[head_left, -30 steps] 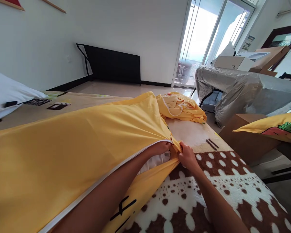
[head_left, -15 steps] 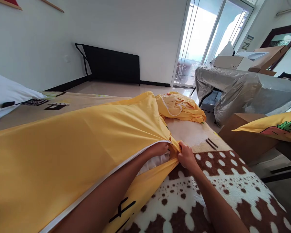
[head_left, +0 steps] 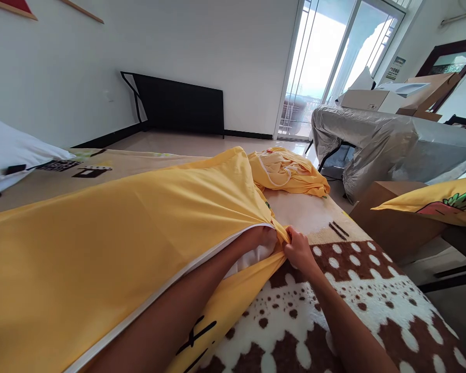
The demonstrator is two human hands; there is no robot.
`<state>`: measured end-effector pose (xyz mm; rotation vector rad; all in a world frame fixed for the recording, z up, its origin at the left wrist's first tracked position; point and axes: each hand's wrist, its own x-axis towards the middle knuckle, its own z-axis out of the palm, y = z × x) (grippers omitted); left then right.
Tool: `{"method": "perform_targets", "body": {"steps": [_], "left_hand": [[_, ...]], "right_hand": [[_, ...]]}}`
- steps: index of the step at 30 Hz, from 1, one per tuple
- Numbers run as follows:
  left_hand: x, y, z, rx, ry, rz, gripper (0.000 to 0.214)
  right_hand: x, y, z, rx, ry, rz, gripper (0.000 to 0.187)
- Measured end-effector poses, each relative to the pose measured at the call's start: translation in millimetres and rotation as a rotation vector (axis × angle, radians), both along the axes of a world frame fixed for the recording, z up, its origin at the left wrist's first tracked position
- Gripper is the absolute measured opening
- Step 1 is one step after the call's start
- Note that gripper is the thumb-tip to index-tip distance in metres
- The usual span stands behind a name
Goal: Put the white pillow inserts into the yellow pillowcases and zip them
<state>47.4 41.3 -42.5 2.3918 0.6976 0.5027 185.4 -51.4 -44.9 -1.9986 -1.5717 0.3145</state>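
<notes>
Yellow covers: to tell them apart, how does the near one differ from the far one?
The near cover lies stretched over a white pillow; the far cover is crumpled. Left hand and right hand touch the near cover; the far cover lies untouched. Both are yellow.

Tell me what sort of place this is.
Likely a bedroom at home: a spotted blanket, a white pillow, a yellow cover pinched in the right hand, and a glass door.

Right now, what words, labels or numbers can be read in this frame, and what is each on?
Nothing reads clearly.
Black strokes on the yellow cover: cut off, unreadable.
Black print on the beige sheet: blurred.
Notice by the window: too small.
Label on the white box: too small.
</notes>
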Motion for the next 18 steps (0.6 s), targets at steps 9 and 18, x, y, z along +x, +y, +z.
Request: {"method": "perform_targets", "body": {"steps": [9, 18], "left_hand": [[-8, -22, 22.6, 0.131, 0.091, -0.136, 0.021], [-8, -21, 28.5, 0.167, 0.214, -0.165, 0.015]], "right_hand": [[0, 0, 3.3, 0.010, 0.032, -0.021, 0.025], [-2, -4, 10.3, 0.103, 0.052, -0.072, 0.020]]}}
